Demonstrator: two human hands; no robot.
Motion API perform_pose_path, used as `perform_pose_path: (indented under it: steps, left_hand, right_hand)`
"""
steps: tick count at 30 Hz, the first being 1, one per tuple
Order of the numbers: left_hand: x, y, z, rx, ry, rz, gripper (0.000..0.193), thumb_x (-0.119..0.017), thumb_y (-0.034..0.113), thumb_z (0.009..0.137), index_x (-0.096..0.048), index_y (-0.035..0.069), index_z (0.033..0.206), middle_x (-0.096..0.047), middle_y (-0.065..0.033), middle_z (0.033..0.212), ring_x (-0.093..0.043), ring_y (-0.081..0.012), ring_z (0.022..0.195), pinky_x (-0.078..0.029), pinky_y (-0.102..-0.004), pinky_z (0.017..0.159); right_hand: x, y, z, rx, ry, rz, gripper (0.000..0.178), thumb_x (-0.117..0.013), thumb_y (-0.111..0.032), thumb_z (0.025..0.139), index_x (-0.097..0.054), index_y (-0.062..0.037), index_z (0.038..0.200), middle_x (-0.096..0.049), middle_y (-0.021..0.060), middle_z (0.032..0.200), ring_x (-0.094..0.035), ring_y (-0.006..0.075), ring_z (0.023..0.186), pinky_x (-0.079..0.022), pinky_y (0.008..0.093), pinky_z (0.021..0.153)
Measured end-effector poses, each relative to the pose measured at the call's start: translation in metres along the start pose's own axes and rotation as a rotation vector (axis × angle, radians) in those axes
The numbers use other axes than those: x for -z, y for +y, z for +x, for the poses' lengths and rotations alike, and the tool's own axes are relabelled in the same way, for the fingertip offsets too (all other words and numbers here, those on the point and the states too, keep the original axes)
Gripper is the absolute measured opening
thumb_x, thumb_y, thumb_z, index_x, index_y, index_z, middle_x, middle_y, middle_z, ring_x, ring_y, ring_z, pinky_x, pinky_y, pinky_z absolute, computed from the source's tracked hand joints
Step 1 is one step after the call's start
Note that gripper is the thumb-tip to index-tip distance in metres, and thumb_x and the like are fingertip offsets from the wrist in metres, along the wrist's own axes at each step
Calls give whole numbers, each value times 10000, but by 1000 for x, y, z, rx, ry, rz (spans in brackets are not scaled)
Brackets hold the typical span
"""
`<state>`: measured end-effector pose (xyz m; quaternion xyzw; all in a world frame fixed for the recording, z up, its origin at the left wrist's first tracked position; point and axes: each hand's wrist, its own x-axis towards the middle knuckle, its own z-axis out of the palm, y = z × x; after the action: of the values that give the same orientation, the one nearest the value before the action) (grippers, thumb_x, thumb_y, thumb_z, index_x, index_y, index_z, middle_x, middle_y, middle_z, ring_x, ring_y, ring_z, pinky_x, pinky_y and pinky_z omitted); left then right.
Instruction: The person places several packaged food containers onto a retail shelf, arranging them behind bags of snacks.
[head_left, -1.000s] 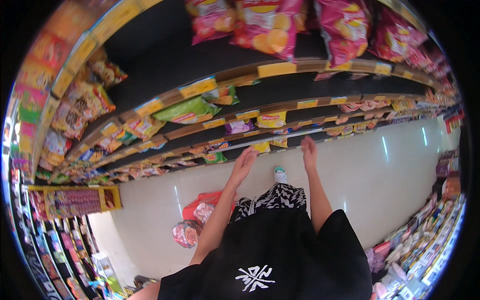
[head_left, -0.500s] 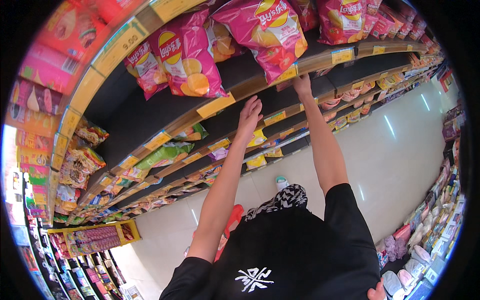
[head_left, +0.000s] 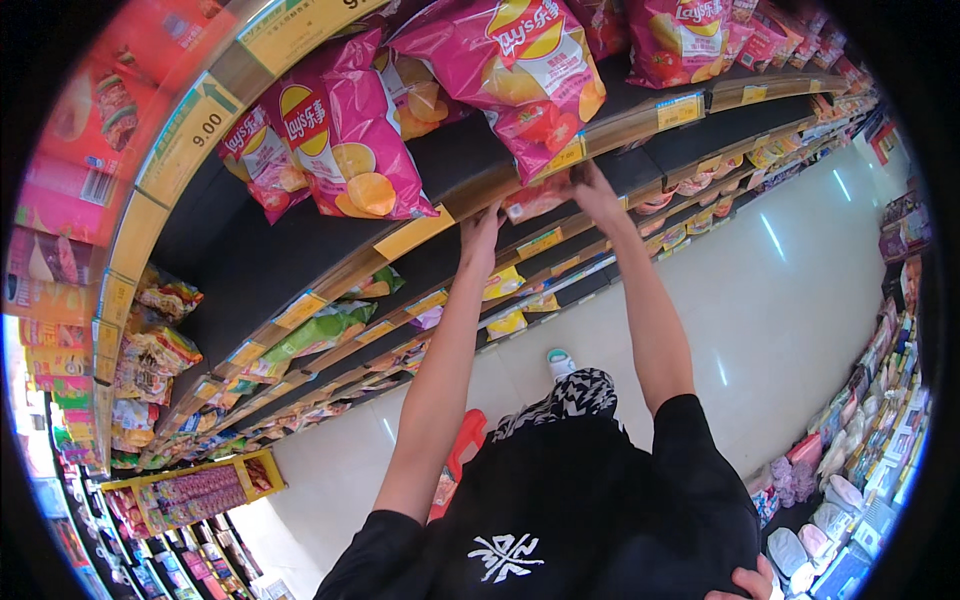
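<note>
A reddish snack bag (head_left: 541,199) spans the gap between my two hands, just under the front edge of the upper shelf. My right hand (head_left: 598,197) grips its right end, the fingertips partly hidden by the shelf lip. At the bag's left end, my left hand (head_left: 481,238) has its fingers closed against the side. Directly above hangs a large pink potato chip bag (head_left: 530,75), its lower corner over the shelf edge. To its left, another pink chip bag (head_left: 355,150) leans on the same shelf.
Yellow price labels line the upper shelf edge (head_left: 465,200). Lower shelves carry green bags (head_left: 325,330) and yellow packs (head_left: 505,322). A red object (head_left: 462,450) is beside my left forearm. Another person's hand (head_left: 750,582) shows at lower right. Shelves of goods (head_left: 835,520) border the pale floor (head_left: 740,300).
My right hand has drawn the reddish bag out from under the shelf lip, nearer to me. My left hand has come down and left to the bag's left end. The whole view has shifted slightly.
</note>
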<state>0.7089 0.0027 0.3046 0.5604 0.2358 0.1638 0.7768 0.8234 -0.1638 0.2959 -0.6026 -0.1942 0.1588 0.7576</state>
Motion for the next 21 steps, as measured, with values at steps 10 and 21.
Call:
perform_pose_path:
  steps: [10,21]
  left_hand:
    - [92,26,-98,-176,31,-81,509,-525,138,911,-297,37,1354,-465,-66,1239,-459,-131,1096,-378,-271,926]
    - [224,-44,-259,-131,394,128,575,-542,132,898,-252,20,1381,-414,-78,1227,-468,-156,1072,-450,-282,823]
  right_hand:
    - [-107,-19,-83,78,-32,-9,576,-608,-79,835,-308,-42,1325,-486,80,1140,-465,146,1051,-394,282,898]
    - [-203,63,-197,-169,-307,-27,321,-565,-143,886,-426,-19,1147,-506,57,1076,-460,112,1001,-382,262,862]
